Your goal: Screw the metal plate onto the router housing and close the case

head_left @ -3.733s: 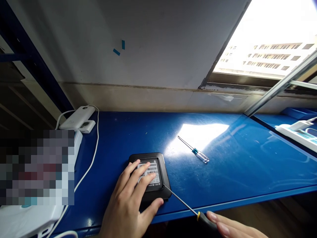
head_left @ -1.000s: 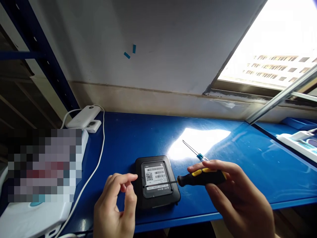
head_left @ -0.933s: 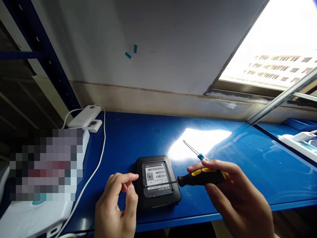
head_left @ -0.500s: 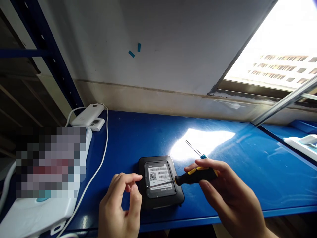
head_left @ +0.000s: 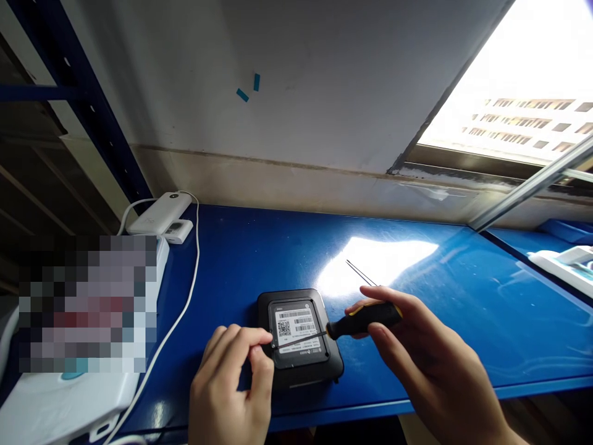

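A small black square device (head_left: 300, 339) lies on the blue table (head_left: 259, 259) near its front edge, its white barcode label facing up. My right hand (head_left: 417, 352) grips a black and yellow screwdriver (head_left: 365, 317); the thin shaft lies across the label, its tip at the device's left edge. My left hand (head_left: 234, 377) is just left of the device, thumb and forefinger pinched together at the shaft's tip. I cannot tell whether anything sits between those fingers. A second, thinner screwdriver (head_left: 359, 275) lies on the table behind my right hand, its handle hidden.
A white power bank (head_left: 160, 213) with a white cable (head_left: 183, 296) sits at the back left. A white box (head_left: 65, 402) stands at the left front, partly blurred. A white power strip (head_left: 563, 269) lies at the far right. A wall and window run behind the table.
My left hand moved from lying flat on the device to pinching beside its left edge. My right hand brought the screwdriver from the table's front edge up across the label.
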Demonstrator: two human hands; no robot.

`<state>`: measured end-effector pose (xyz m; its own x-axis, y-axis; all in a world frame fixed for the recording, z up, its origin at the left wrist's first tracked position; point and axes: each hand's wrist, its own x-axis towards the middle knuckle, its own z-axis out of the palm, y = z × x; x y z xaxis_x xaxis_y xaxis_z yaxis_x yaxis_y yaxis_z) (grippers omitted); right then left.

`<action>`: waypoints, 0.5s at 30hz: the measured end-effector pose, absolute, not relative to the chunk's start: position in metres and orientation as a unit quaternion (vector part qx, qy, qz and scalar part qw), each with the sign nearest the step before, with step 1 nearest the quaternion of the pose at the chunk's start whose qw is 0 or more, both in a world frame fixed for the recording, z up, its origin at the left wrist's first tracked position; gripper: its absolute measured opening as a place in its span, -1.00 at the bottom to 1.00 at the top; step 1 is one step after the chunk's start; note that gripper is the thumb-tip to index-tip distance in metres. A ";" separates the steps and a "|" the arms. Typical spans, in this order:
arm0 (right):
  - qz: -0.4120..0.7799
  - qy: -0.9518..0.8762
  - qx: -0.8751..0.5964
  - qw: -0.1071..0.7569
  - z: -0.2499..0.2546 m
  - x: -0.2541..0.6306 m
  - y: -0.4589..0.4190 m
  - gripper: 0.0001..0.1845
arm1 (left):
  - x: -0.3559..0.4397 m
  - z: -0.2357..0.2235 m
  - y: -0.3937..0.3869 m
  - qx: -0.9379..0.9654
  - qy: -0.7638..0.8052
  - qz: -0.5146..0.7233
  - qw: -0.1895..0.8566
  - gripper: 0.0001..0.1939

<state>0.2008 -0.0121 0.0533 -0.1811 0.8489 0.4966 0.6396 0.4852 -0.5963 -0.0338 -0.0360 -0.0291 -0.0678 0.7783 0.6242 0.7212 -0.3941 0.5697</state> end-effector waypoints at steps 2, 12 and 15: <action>0.125 -0.758 -0.495 0.406 0.055 0.200 -0.013 -0.73 | -0.032 -0.032 -0.035 0.695 0.548 0.466 -0.002 -0.79; 0.158 -0.761 -0.480 0.406 0.055 0.200 -0.014 -0.71 | -0.029 -0.037 -0.037 0.705 0.546 0.453 -0.020 -0.76; 0.161 -0.761 -0.475 0.411 0.054 0.201 -0.016 -0.71 | -0.030 -0.038 -0.035 0.712 0.544 0.443 -0.036 -0.76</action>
<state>0.2005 -0.0162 0.0544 -0.2104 0.8559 0.4724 0.5914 0.4962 -0.6357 -0.0300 -0.0355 -0.0384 0.0161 0.7420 0.6702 0.8058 -0.4065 0.4307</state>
